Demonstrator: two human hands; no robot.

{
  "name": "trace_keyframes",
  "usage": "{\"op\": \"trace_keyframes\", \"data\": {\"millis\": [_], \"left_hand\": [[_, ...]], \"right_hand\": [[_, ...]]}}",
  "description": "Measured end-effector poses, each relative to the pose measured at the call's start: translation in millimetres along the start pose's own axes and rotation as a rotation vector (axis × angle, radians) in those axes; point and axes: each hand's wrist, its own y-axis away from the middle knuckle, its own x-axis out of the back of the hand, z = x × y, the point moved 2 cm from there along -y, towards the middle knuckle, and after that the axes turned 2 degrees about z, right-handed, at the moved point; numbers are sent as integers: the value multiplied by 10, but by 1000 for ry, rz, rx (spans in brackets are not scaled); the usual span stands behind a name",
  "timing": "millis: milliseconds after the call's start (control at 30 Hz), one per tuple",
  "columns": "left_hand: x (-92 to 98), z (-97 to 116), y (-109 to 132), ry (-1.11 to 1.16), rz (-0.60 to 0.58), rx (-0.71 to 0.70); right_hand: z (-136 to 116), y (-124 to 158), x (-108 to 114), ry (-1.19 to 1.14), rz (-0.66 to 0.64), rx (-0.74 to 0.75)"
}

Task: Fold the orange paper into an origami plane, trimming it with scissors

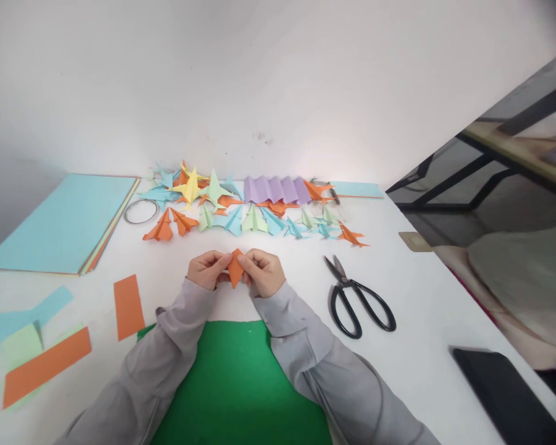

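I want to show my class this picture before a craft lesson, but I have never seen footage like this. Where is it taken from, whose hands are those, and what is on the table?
There is no machine here. The single picture comes from a camera worn on a person's head, looking down at their own two bare hands. The left hand and right hand pinch a small orange folded paper between them, just beyond a green sheet. On the white table lie black scissors, a row of folded paper shapes, a purple pleated paper, a stack of coloured sheets and cut orange strips.
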Motion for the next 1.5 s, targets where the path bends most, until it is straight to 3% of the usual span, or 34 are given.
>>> {"op": "trace_keyframes", "data": {"millis": [233, 467, 700, 867, 1000, 1133, 1233, 1500], "left_hand": [[-97, 5, 86, -55, -139, 210], [-129, -44, 96, -156, -259, 226], [-137, -66, 111, -186, -282, 257], [-156, -59, 133, -188, -355, 285], [-168, -62, 148, -188, -371, 225], [-187, -74, 160, -157, -363, 210], [-193, -83, 161, -166, -360, 274], [-160, -39, 135, -63, -456, 384]], "right_hand": [[-16, 4, 10, 56, 169, 26], [-36, -5, 2, 23, 31, -22], [39, -32, 17, -70, 46, -54], [-23, -18, 22, 10, 15, -19], [-52, -12, 18, -148, -17, -92], [-39, -13, 20, -260, 39, -149], [-9, -27, 35, -278, 95, -148], [41, -62, 56, -292, 154, -139]]}}
